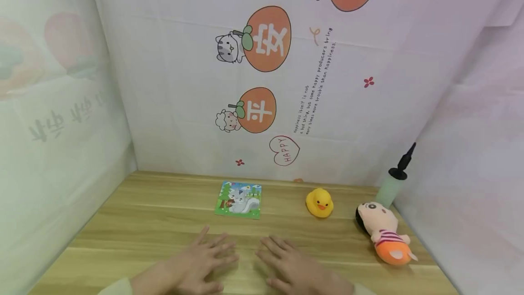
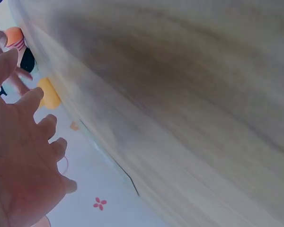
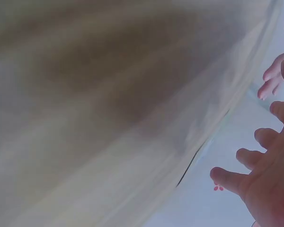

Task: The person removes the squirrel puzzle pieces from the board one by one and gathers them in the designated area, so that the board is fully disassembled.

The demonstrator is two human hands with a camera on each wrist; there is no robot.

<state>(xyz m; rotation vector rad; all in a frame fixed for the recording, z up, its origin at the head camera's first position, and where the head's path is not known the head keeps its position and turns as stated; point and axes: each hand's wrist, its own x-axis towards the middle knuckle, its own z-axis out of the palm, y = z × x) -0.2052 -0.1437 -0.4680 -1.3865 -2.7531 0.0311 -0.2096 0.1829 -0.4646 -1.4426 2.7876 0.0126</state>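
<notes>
Both hands hover low over the front of the wooden table, palms down and fingers spread. My left hand [image 1: 200, 261] is left of the middle and holds nothing; its bare palm shows in the left wrist view. Just across a small gap is my right hand [image 1: 292, 263], also holding nothing. Beyond the left fingertips a square picture card [image 1: 239, 200] with a grey squirrel on it lies flat. A yellow rubber duck [image 1: 319, 202] sits farther back, beyond the right hand. Out to the right a plush doll [image 1: 384, 233] with an orange bottom and striped top lies on its side.
A balloon pump [image 1: 395, 179] with a black nozzle stands at the back right corner, behind the doll. Printed white cloth [image 1: 184, 104] hangs along the table's back edge, with cloth walls on both sides. The tabletop [image 1: 135, 222] has a light wood grain.
</notes>
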